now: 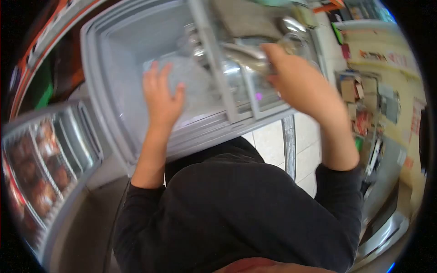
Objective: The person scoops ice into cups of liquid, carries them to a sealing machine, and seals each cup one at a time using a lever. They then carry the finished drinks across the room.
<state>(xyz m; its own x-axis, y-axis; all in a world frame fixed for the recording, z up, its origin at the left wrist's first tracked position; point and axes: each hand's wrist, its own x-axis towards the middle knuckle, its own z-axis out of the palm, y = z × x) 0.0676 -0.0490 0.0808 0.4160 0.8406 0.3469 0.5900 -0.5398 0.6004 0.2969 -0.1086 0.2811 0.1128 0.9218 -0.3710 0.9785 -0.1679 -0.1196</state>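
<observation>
Over the uncovered side of a grey chest freezer [120, 109], my left hand [161, 95] is spread, holding nothing. Below it lies a whitish, ice-like mass [195, 82] at the bottom of the freezer. My right hand [296, 77] is closed around the end of a shiny metal scoop-like utensil [246, 57], blurred by motion. That utensil is above the sliding glass lid [257, 102], pointing left toward the uncovered side. Other shiny metal items [195, 48] appear by the lid's frame.
On the lid's far part rest a grey-brown cloth [246, 20] and a metal bowl-like item [293, 25]. Left stands a display case [41, 168] with packaged food. At right are a shelf with boxes [357, 91] and a steel counter [387, 232]. Pale floor tiles [268, 143] show below.
</observation>
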